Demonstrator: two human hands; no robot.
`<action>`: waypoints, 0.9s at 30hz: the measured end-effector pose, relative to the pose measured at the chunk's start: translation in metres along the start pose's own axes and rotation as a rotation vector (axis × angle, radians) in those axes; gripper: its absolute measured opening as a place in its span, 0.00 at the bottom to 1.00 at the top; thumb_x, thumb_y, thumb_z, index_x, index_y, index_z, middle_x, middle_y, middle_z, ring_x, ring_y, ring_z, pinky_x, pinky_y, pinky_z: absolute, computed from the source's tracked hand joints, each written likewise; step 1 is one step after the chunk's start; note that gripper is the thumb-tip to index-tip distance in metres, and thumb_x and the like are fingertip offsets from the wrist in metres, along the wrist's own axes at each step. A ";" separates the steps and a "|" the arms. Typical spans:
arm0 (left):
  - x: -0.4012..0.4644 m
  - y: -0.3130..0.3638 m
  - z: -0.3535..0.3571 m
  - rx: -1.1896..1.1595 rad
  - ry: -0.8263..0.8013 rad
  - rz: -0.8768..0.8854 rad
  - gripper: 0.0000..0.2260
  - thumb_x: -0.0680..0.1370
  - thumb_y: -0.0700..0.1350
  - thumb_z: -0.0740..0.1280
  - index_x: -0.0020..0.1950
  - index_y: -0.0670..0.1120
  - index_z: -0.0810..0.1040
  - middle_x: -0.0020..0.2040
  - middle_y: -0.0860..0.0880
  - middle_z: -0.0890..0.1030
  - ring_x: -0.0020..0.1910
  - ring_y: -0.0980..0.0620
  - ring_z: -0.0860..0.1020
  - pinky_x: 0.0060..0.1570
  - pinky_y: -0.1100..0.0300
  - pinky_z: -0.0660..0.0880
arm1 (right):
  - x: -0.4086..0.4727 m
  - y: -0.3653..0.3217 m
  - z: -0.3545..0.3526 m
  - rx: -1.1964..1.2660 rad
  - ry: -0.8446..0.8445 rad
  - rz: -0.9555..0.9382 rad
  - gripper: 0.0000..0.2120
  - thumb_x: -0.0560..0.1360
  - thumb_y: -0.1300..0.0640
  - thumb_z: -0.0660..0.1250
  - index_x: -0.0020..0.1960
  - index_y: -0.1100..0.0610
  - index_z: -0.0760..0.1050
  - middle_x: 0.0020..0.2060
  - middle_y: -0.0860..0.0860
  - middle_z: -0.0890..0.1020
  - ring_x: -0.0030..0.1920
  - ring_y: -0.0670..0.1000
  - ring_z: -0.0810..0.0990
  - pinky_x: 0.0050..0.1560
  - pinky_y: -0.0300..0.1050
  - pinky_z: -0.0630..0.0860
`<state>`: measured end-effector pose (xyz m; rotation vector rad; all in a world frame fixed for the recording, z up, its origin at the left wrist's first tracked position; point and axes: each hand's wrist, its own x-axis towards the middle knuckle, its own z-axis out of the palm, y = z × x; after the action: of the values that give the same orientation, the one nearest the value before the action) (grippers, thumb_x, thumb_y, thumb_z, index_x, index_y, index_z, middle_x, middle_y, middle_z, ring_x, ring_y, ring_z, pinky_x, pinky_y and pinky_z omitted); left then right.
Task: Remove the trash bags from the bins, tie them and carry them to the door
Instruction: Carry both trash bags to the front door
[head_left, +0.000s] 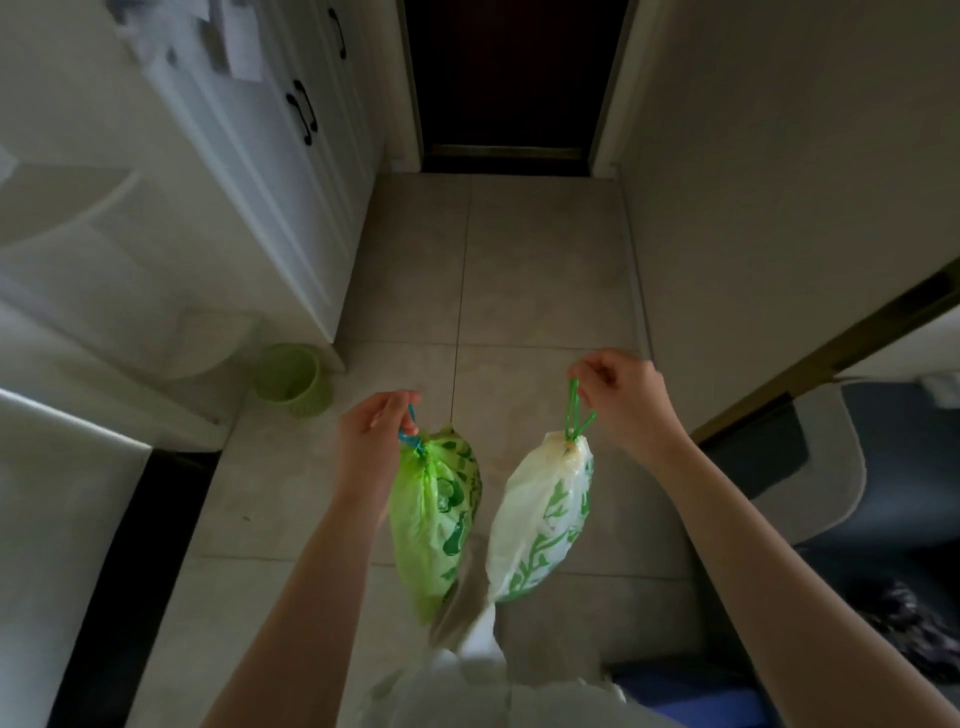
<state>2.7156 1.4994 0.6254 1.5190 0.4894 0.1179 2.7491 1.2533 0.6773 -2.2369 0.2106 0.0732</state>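
Observation:
A tied green trash bag (434, 519) with a darker green print hangs from its blue drawstring, pinched in my left hand (376, 431). Beside it, to the right, a tied white trash bag (540, 525) with green leaf print hangs from a green drawstring held by my right hand (621, 395). Both bags hang in the air above the tiled floor, a little apart. The dark door (511, 78) stands straight ahead at the far end of the hallway.
An empty green bin (293, 379) sits on the floor at the left by a white cabinet (291, 182). A plain wall runs along the right. A dark mat (753, 441) and an open doorway lie at the right. Tiled floor (540, 260) stretches toward the door.

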 end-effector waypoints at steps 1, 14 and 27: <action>0.019 0.007 0.009 0.002 -0.011 -0.007 0.18 0.77 0.39 0.64 0.28 0.51 0.80 0.32 0.46 0.77 0.35 0.55 0.76 0.42 0.60 0.73 | 0.021 -0.006 0.000 0.000 0.016 0.012 0.08 0.74 0.55 0.64 0.39 0.55 0.79 0.33 0.50 0.81 0.40 0.51 0.79 0.44 0.44 0.73; 0.250 0.079 0.140 0.154 -0.076 0.002 0.06 0.73 0.48 0.70 0.37 0.52 0.84 0.29 0.56 0.80 0.36 0.56 0.78 0.51 0.51 0.76 | 0.284 -0.052 -0.024 0.071 0.099 0.032 0.09 0.73 0.58 0.61 0.38 0.56 0.79 0.41 0.54 0.84 0.47 0.55 0.81 0.52 0.50 0.76; 0.439 0.141 0.258 0.166 0.143 0.097 0.07 0.78 0.37 0.64 0.49 0.39 0.82 0.36 0.51 0.80 0.31 0.70 0.76 0.35 0.78 0.69 | 0.546 -0.073 -0.028 0.179 -0.066 -0.119 0.09 0.76 0.60 0.62 0.43 0.64 0.77 0.40 0.64 0.82 0.43 0.63 0.81 0.45 0.54 0.78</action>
<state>3.2394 1.4339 0.6540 1.7057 0.5499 0.2687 3.2989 1.2073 0.6817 -2.0600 0.0458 0.0615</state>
